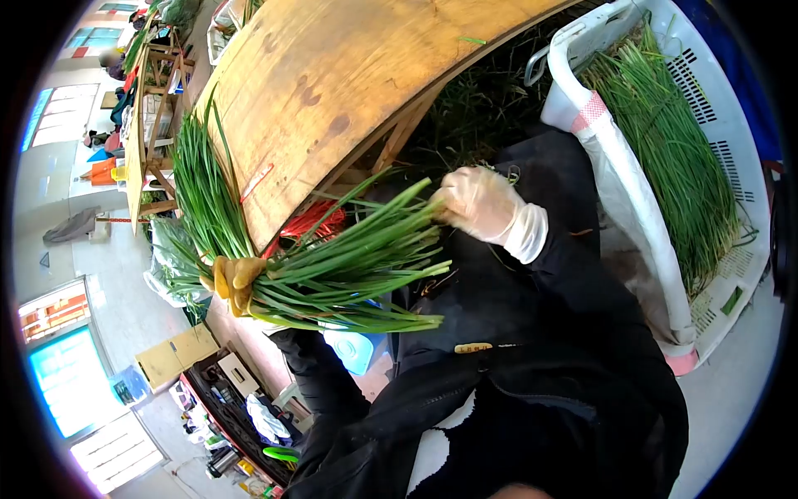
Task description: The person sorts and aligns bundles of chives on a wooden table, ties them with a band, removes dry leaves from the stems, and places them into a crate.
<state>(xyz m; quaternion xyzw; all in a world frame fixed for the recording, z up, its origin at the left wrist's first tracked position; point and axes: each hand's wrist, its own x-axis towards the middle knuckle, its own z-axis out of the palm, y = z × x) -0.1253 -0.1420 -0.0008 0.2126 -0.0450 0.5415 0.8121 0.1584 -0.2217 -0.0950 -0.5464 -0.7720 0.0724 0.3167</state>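
Note:
My left hand [237, 283], in a yellow glove, is wrapped round a bunch of garlic chives [349, 274]. The cut stalk ends fan out toward my lap. At the upper stalk ends is my right hand [482, 204], in a thin whitish glove, with its fingers curled closed. Motion blur hides what is between those fingertips. More chives [204, 183] lie along the table edge just beyond my left hand. Red ties [320, 220] hang in a cluster behind the held bunch.
The wooden table [332, 91] slants across the top of the view. On my right stands a white plastic basket [723, 125] with a cloth-wrapped rim, holding many chives [673, 158]. Dark leafy scraps [465, 116] lie under the table. A cluttered shelf [241, 407] stands at lower left.

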